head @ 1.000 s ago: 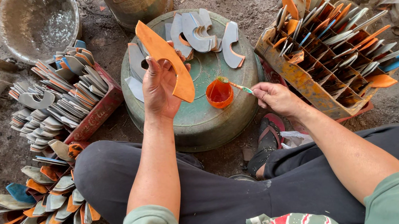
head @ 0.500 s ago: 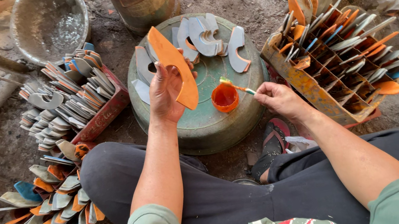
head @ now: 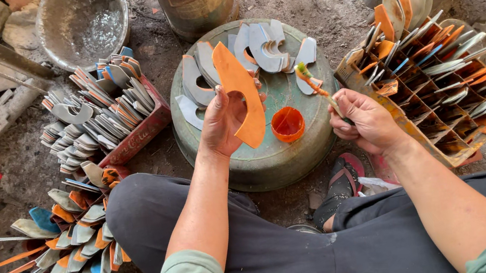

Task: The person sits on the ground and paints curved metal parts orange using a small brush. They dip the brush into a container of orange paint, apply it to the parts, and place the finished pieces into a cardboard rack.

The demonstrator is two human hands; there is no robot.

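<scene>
Left hand [head: 223, 123] was raised over the near left part of the round green metal drum top [head: 298, 154], fingers closed around the lower edge of a curved, orange-painted metal blade [head: 241, 94]. The blade stood roughly upright in the grip, its broad painted face toward the camera, upper tip rising above the fingers and lower end hanging past the palm toward the drum top. Thumb lay on the left side of the blade; fingertips wrapped behind it.

Right hand [head: 367, 120] was closed around a thin paintbrush with orange-tipped bristles [head: 312, 83], held at the right rim of the drum, bristles pointing up and left toward the blade but apart from it. Between the two hands, on the drum top, sat a small round cup of orange paint [head: 288, 124], just below and right of the blade's lower end, not touching it.

Behind the blade, a loose pile of unpainted grey curved blades [head: 262, 49] lay on the far part of the drum top. To the right, a yellow partitioned crate [head: 411, 129] held orange, grey and blue blades on edge. To the left, a red crate [head: 138, 133] carried stacked grey blades, and more painted blades [head: 66, 249] fanned out on the ground beside the person's left knee. A dented metal basin [head: 83, 22] rested on the dirt at far left.
</scene>
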